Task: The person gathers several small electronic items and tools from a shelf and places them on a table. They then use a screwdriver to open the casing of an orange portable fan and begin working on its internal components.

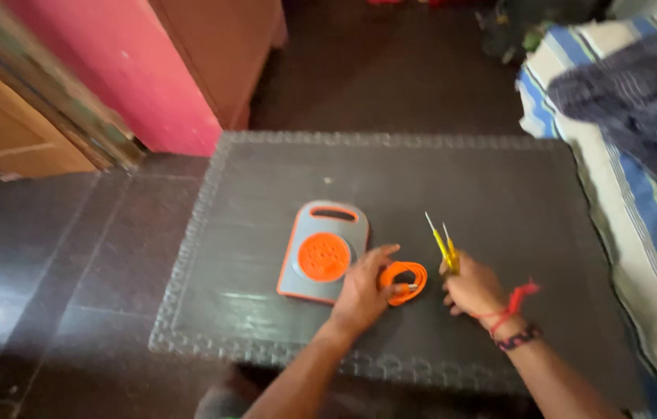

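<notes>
Nearby, grey-orange device [322, 252] beside left hand [359, 291] on orange cable [404, 281]; right hand [472, 289], grip around yellow tools [443, 244].

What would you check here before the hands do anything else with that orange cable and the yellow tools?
1. Left hand touches the coiled orange cable: ok.
2. Right hand grips two yellow tools, tips pointing away: ok.
3. Grey and orange device lies flat on the dark table: ok.
4. Cable joined to the device: cannot tell.
5. Tool tips clear of the cable: ok.
</notes>
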